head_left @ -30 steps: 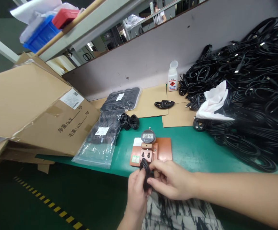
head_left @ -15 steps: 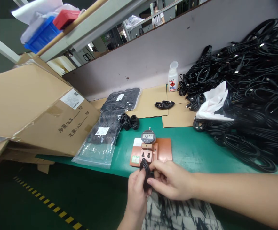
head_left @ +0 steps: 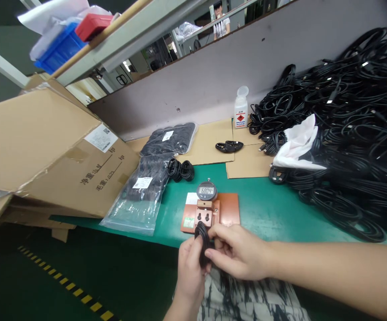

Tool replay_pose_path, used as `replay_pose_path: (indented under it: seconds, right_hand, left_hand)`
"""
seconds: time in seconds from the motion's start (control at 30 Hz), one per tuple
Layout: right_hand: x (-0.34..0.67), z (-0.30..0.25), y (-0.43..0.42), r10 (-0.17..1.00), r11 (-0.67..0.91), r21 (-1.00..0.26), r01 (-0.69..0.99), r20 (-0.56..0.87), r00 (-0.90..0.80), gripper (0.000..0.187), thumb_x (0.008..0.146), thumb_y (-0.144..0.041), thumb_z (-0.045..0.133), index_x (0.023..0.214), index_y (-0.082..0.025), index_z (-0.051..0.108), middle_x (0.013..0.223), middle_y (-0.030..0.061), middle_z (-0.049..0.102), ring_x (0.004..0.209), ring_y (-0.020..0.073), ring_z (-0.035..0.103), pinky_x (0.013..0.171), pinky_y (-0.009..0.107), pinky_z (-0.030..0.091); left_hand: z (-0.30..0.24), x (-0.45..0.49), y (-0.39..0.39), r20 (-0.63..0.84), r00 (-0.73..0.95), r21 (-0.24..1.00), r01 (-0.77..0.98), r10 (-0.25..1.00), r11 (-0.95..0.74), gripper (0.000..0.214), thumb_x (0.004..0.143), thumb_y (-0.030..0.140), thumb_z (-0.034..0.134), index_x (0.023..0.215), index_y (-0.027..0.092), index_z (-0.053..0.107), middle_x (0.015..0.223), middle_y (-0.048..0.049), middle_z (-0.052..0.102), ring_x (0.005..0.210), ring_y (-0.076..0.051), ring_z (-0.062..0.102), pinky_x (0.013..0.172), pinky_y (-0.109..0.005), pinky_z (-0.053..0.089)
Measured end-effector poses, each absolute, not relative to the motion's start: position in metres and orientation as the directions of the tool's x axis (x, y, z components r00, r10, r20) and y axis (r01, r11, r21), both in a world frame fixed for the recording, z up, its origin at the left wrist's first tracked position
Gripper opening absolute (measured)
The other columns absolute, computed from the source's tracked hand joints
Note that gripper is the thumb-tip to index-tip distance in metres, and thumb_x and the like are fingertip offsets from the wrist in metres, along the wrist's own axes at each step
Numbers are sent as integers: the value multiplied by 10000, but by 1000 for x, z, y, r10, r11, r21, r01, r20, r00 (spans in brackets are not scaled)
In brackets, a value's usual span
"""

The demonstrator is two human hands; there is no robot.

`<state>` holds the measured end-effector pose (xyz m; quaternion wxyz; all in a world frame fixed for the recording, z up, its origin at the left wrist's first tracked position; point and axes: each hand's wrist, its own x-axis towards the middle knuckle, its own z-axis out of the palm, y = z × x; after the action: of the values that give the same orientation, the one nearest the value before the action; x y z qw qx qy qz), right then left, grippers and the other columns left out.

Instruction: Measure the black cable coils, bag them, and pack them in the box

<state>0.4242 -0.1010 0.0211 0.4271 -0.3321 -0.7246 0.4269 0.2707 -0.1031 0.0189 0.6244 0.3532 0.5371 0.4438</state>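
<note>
Cable coil (head_left: 204,245), just one, clamped in left hand (head_left: 190,263), touched by curled right hand (head_left: 236,252). Can't tell right hand's grip tbh.

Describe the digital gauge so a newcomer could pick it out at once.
Start with the green tabletop and find the flat orange-brown base plate near its front edge. At the plate's far edge in this view is the digital gauge, round and dark gray. Unlike the two small black cable coils beyond it, it has a rectangular numeric display.

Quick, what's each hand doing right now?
Left hand: closed, holding the black cable coil.
Right hand: curled at the coil; whether gripping can't be told.
</note>
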Motion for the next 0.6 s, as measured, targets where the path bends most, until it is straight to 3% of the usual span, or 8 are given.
replay_pose_path:
  seconds: [0.6]
  right_hand:
    - [424,20,-101,844,417,-899,131,329,-424,97,871,-244,527,930,-171,500,547,-49,533,434,102,471,423,201,341]
  left_hand:
    - [18,271,-103,-361,25,915,-183,932,359,377,724,406,706,542,158,487,416,78,393,358,-39,298,359,-162,222]
